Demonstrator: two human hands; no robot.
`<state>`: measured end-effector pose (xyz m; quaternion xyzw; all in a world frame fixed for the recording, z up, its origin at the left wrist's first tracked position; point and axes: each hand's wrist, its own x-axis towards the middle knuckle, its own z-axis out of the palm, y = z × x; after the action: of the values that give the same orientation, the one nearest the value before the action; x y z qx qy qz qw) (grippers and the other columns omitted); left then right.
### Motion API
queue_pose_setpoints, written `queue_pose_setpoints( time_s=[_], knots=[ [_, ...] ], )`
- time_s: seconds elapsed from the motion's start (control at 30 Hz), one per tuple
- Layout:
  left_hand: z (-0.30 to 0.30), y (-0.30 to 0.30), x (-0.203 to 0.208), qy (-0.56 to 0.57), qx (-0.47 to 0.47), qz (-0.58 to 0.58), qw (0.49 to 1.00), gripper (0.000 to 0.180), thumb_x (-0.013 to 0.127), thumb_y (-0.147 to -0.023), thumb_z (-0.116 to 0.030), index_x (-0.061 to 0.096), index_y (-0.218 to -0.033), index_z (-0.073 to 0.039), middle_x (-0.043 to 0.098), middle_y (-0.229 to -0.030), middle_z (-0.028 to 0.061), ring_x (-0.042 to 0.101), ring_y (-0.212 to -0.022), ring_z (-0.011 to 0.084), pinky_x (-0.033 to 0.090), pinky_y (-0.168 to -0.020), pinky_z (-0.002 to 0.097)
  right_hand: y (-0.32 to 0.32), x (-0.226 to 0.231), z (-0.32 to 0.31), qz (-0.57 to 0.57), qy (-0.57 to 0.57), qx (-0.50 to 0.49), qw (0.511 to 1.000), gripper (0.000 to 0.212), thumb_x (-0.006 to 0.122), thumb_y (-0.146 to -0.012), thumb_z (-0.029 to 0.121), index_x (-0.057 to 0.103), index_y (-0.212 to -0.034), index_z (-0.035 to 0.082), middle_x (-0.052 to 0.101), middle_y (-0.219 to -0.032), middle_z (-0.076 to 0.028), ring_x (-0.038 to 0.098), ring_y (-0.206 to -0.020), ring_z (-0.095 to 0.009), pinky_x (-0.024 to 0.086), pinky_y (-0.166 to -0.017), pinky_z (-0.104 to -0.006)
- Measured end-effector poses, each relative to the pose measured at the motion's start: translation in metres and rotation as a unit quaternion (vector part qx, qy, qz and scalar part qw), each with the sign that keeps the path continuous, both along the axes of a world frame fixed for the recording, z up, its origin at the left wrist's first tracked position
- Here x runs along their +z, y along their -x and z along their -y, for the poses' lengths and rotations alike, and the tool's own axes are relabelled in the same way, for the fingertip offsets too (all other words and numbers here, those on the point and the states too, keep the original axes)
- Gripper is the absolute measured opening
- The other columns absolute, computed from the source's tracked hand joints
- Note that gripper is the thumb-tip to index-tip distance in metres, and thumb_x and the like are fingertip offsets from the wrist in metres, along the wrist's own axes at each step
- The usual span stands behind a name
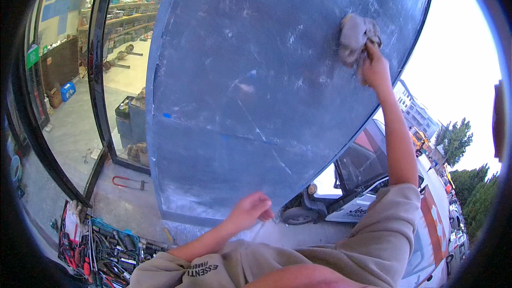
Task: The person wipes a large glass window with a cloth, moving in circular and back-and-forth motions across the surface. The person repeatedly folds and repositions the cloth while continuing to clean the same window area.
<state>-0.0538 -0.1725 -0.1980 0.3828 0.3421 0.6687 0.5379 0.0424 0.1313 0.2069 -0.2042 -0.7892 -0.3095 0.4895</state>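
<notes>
A large grey-blue panel [213, 85] with scuffs and pale scratch lines fills the middle of the view. High on its right side, my right hand [376, 66] grips a bunched grey-brown cloth [353, 37] against the surface. The fingers are partly hidden by the cloth. Lower down, my left hand [249, 212] hangs in front of the panel's bottom edge, its fingers loosely curled with nothing visible in them. Small blue marks [167, 116] show on the panel.
Tools crowd a tray [114, 256] on the ground at lower left, near a red-handled U-shaped lock [128, 183]. A black-framed glass door [98, 64] stands left, with shelves [133, 18] behind it. White vehicles [346, 208] are parked beyond the panel at right.
</notes>
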Motion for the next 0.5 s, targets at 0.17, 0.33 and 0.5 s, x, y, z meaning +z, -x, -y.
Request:
queue_pose_setpoints(
  time_s=[0.17,0.33,0.5],
  knots=[
    [-0.008,-0.002,0.001,-0.007,-0.004,-0.01,1.0,0.02,0.057,-0.101,-0.024,0.058,-0.105,-0.005,0.069,-0.087,0.0091,0.067,-0.079,0.0164,0.055,-0.071,0.0315,-0.006,0.01,0.015,0.018,0.04,-0.009,0.999,0.049,0.047,-0.084,0.004,0.057,-0.132,0.009,0.057,-0.129,-0.025,0.058,-0.114,-0.043,0.047,-0.098,-0.0459],
    [-0.016,-0.013,0.012,-0.013,-0.036,-0.028,0.999,0.019,0.057,-0.1,-0.023,0.058,-0.104,-0.005,0.069,-0.086,0.0084,0.066,-0.078,0.0159,0.055,-0.07,0.0314,0.011,0.079,0.0,-0.04,0.013,-0.064,0.997,0.047,0.049,-0.084,0.006,0.058,-0.13,0.013,0.057,-0.13,-0.025,0.059,-0.112,-0.043,0.049,-0.095,-0.0492],
    [-0.01,-0.011,0.001,0.021,0.015,-0.014,1.0,0.019,0.057,-0.1,-0.023,0.058,-0.104,-0.005,0.069,-0.087,0.0093,0.066,-0.078,0.0161,0.055,-0.07,0.0316,0.001,-0.024,0.045,0.053,0.082,0.025,0.995,0.05,0.048,-0.082,-0.001,0.057,-0.131,0.006,0.052,-0.136,-0.027,0.056,-0.117,-0.045,0.046,-0.1,-0.0469]
  ],
)
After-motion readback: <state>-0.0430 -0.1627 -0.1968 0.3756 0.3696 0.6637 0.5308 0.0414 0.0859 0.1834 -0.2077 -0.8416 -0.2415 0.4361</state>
